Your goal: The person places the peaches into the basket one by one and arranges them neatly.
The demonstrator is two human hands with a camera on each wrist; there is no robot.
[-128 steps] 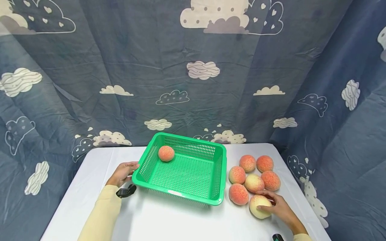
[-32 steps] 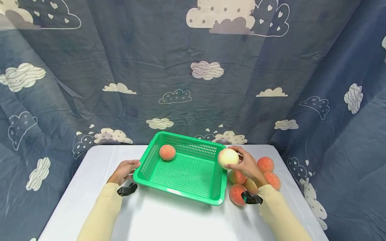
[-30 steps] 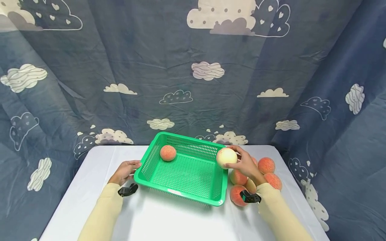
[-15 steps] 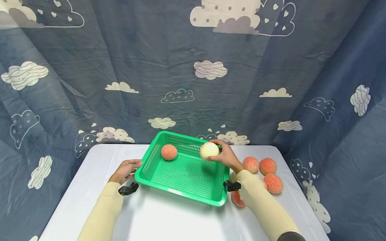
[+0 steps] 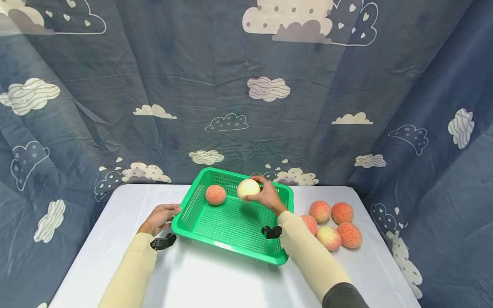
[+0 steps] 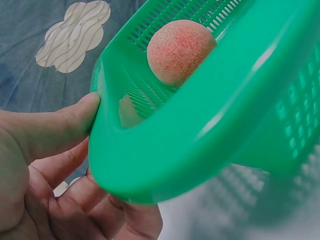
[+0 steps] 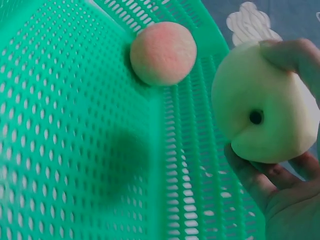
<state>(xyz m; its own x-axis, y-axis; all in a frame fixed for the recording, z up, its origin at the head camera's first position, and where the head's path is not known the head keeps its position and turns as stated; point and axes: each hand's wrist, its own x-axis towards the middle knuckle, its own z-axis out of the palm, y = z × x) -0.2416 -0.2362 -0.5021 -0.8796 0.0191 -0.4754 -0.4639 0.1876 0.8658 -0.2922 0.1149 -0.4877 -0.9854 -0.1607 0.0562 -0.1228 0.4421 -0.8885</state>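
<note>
A green perforated basket (image 5: 231, 249) sits on the white table. At its left rim my left hand (image 5: 159, 219) grips the corner; the left wrist view shows the thumb (image 6: 70, 122) against the rim and the fingers beneath. My right hand (image 5: 268, 197) holds a pale yellow peach (image 5: 247, 188) over the back of the basket, above its floor. In the right wrist view the underside of this peach (image 7: 242, 95) shows a crease and a small dark hole. An orange-pink peach (image 5: 215, 195) rests in the basket's back left corner, left of the held one.
Several more peaches lie grouped right of the basket, among them a yellowish one (image 5: 328, 238) and a deep orange one (image 5: 349, 235). My right sleeve (image 5: 308, 252) partly covers this group. A dark cloud-patterned curtain (image 5: 215, 98) hangs behind the white table (image 5: 215, 282).
My right hand has picked up the pale peach from the front of the group and carried it left, over the basket's right rim to its back. The left hand stays at the rim.
</note>
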